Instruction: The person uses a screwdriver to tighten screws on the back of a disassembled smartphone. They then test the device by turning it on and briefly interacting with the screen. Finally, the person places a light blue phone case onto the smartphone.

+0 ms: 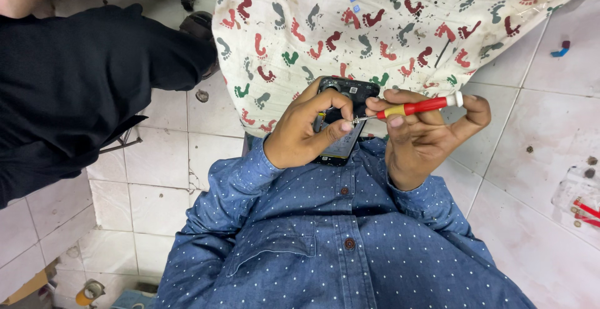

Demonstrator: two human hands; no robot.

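My left hand [307,129] grips a black mobile phone [347,91] with its back opened, thumb and forefinger pinched near the middle of it. My right hand [425,135] holds a small screwdriver [420,106] with a red and yellow handle and a white cap. Its metal tip touches the phone close to my left thumb. Both hands hover above my lap, over a white cloth [387,21] printed with coloured footprints. My blue dotted shirt [337,240] fills the lower part of the view.
Another person in black clothing [75,84] stands at the left. White floor tiles [156,178] surround me. A small clear plastic piece with red parts [578,199] lies at the right edge, and a blue and red bit [560,49] lies on the tiles at the upper right.
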